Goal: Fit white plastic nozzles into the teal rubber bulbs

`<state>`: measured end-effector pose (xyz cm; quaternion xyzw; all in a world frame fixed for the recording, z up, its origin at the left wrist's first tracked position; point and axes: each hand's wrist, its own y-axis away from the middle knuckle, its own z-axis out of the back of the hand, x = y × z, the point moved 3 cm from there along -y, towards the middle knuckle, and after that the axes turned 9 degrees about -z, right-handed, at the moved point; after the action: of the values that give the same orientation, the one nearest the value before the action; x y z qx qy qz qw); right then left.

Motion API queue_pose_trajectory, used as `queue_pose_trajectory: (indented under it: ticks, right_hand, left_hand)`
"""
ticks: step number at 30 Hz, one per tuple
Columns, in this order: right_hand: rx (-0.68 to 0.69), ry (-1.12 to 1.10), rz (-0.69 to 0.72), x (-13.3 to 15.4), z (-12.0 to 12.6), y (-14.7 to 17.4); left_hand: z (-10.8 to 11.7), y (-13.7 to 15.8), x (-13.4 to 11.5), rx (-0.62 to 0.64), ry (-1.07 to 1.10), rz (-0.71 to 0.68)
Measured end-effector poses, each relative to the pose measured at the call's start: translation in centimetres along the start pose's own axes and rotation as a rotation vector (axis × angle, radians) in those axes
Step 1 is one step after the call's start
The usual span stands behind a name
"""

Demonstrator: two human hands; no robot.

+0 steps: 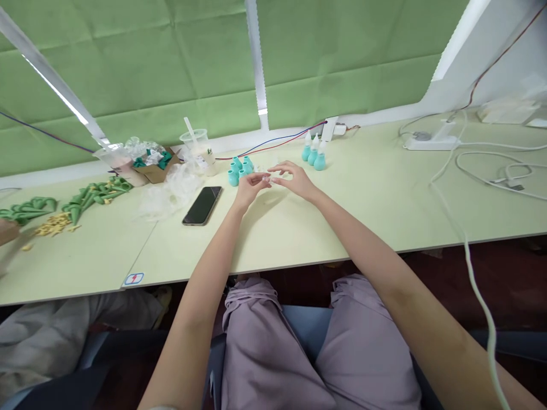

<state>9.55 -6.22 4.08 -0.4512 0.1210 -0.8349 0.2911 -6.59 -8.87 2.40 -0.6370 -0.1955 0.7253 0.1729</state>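
My left hand (251,189) is closed in a pinch over the table. Whatever small, pale thing its fingertips may hold is too small to make out. Facing it, my right hand (298,181) has thumb and fingers apart and curved, the tips close to those of the left. Just behind the left hand stands a group of turquoise bulb-shaped bottles (235,165) with open necks. Beyond the right hand, more turquoise bottles (319,162) carry white pointed tips (315,140). Some small clear pieces lie behind my fingers, partly hidden.
A phone (202,205) lies left of my hands, by crumpled clear plastic (170,191). Behind are a drink cup (200,149) and a cardboard box (159,171). Green cone-like pieces (92,196) and yellow bits (54,224) lie near another person's hand (7,231). Right: a power strip (431,142) and white cables (444,199).
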Motion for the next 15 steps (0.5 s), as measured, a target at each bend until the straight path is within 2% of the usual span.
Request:
queue_pose_trajectory:
  ticks: [2, 7, 12, 15]
  right_hand:
    - [0.018, -0.192, -0.075, -0.5, -0.3, -0.2]
    - [0.205, -0.59, -0.27, -0.9, -1.6, 0.0]
    - [0.197, -0.844, -0.334, -0.2, -1.3, 0.5]
    - [0.198, -0.917, -0.376, -0.4, -1.1, 0.5]
  left_hand:
    - [0.0, 0.0, -0.2, -0.01, -0.024, -0.006]
    - [-0.3, 0.1, -0.7, -0.038, -0.067, -0.072]
    - [-0.4, -0.1, -0.5, -0.074, -0.078, -0.113]
    - [-0.2, -0.4, -0.1, -0.015, -0.092, -0.119]
